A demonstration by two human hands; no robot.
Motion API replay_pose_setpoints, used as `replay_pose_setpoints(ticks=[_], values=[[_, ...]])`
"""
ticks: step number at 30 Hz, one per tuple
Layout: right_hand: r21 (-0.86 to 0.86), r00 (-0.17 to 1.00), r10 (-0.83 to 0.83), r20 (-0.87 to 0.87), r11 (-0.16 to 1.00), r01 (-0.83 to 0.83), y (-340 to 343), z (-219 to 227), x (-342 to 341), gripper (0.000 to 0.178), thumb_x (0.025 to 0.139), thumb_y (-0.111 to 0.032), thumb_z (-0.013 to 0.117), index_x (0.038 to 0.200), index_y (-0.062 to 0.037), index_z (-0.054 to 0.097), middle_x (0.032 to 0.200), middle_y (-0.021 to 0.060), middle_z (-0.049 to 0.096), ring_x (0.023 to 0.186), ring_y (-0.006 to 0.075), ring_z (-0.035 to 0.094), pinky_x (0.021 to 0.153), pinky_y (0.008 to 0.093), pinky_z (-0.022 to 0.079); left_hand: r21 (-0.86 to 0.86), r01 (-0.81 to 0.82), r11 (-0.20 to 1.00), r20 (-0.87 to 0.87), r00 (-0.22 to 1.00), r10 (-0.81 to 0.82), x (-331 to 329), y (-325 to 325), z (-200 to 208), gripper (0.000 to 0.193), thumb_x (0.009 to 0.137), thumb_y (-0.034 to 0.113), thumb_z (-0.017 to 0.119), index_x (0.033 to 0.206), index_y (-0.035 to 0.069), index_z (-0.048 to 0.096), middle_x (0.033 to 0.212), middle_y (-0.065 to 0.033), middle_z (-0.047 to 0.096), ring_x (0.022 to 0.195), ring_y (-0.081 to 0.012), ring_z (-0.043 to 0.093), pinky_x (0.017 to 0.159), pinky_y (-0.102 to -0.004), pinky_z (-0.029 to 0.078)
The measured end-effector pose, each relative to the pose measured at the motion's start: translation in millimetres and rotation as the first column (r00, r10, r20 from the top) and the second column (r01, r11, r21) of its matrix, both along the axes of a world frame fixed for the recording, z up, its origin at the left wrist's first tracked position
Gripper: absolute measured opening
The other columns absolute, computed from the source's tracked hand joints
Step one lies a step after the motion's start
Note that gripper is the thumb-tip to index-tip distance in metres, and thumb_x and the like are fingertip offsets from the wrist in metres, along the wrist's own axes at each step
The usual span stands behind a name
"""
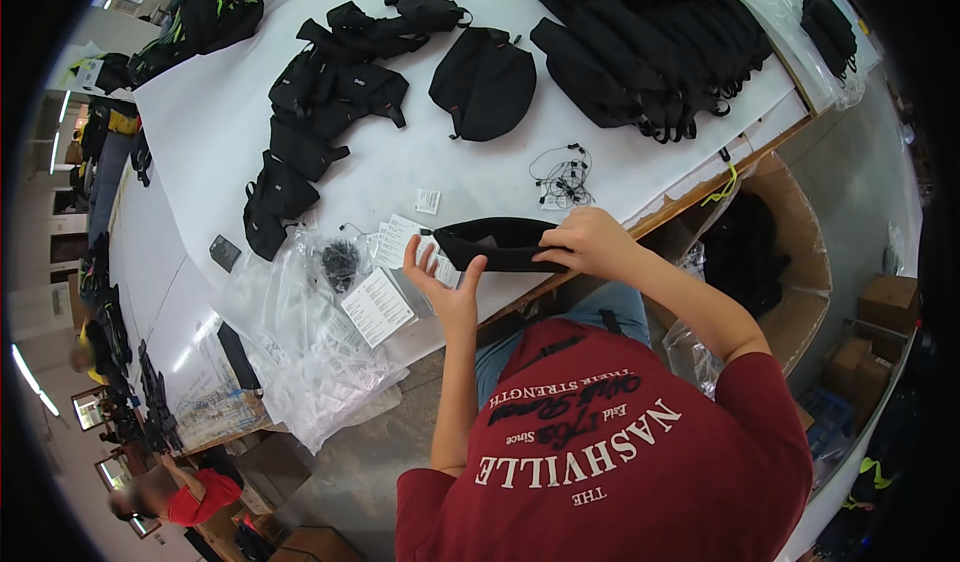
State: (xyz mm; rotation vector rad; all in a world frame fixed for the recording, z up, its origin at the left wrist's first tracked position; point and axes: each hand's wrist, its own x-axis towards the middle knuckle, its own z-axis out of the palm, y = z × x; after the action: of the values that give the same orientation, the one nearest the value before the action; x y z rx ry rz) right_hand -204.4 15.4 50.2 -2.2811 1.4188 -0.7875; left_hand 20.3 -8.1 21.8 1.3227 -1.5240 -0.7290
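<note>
A slim black fabric pouch [500, 247] is stretched between my hands at the table's near edge, its long mouth spread apart. My left hand [448, 287] grips its left end, thumb in front and fingers behind. At the right end my right hand [592, 244] pinches the rim. Printed white cards [378, 307] lie just left of my left hand, beside a clear plastic bag [300, 322] full of small pieces. A tangle of thin black cords with tags [568, 177] rests beyond the pouch. A small white label [428, 201] lies nearby.
Several black bags [340, 87] lie in a curved row on the white table [390, 177], near a flat black bag [485, 84]. A thick pile of black bags [650, 52] fills the far right. Beside the table stands a cardboard box [800, 232] holding black goods. Another person [200, 492] is at lower left.
</note>
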Motion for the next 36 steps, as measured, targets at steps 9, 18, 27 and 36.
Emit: replay_pose_setpoints(ticks=[9, 18, 27, 36], values=[[0.346, 0.837, -0.363, 0.409, 0.911, 0.225, 14, 49, 32, 0.02, 0.077, -0.013, 0.073, 0.096, -0.0102, 0.068, 0.052, -0.0016, 0.039, 0.05, 0.0094, 0.04, 0.051, 0.0244, 0.035, 0.323, 0.54, 0.777, -0.946, 0.181, 0.268, -10, -3, -3, 0.052, 0.087, 0.038, 0.063, 0.128, 0.009, 0.048, 0.126, -0.0061, 0.054, 0.117, -0.0233, 0.05, 0.104, -0.0406, 0.036], [0.344, 0.555, -0.463, 0.691, 0.886, 0.311, 26, 35, 28, 0.022, 0.081, -0.003, 0.064, 0.103, -0.0052, 0.062, 0.075, 0.0001, 0.053, 0.074, 0.0083, 0.049, 0.072, 0.0225, 0.04, 0.341, 0.424, 0.839, -0.94, 0.15, 0.306, -12, -15, 22, 0.045, 0.09, 0.038, 0.059, 0.123, 0.008, 0.052, 0.121, -0.0063, 0.058, 0.112, -0.0232, 0.053, 0.101, -0.041, 0.04], [0.274, 0.691, -0.454, 0.563, 0.891, 0.363, 29, 37, 19, 0.018, 0.078, -0.009, 0.068, 0.096, -0.0057, 0.062, 0.083, 0.0034, 0.054, 0.077, 0.0154, 0.05, 0.074, 0.0268, 0.042, 0.379, 0.364, 0.851, -0.923, 0.221, 0.316, -17, -10, 32, 0.043, 0.09, 0.036, 0.059, 0.123, 0.01, 0.053, 0.118, -0.0047, 0.058, 0.111, -0.0226, 0.054, 0.1, -0.0402, 0.04], [0.203, 0.773, -0.388, 0.503, 0.922, 0.33, 26, 41, 16, 0.017, 0.076, -0.008, 0.069, 0.093, -0.0052, 0.067, 0.091, 0.0048, 0.058, 0.088, 0.0187, 0.053, 0.079, 0.0295, 0.043, 0.332, 0.383, 0.862, -0.933, 0.265, 0.242, -18, -7, 36, 0.042, 0.09, 0.037, 0.058, 0.123, 0.012, 0.053, 0.118, -0.0039, 0.058, 0.11, -0.0213, 0.054, 0.098, -0.0397, 0.042]])
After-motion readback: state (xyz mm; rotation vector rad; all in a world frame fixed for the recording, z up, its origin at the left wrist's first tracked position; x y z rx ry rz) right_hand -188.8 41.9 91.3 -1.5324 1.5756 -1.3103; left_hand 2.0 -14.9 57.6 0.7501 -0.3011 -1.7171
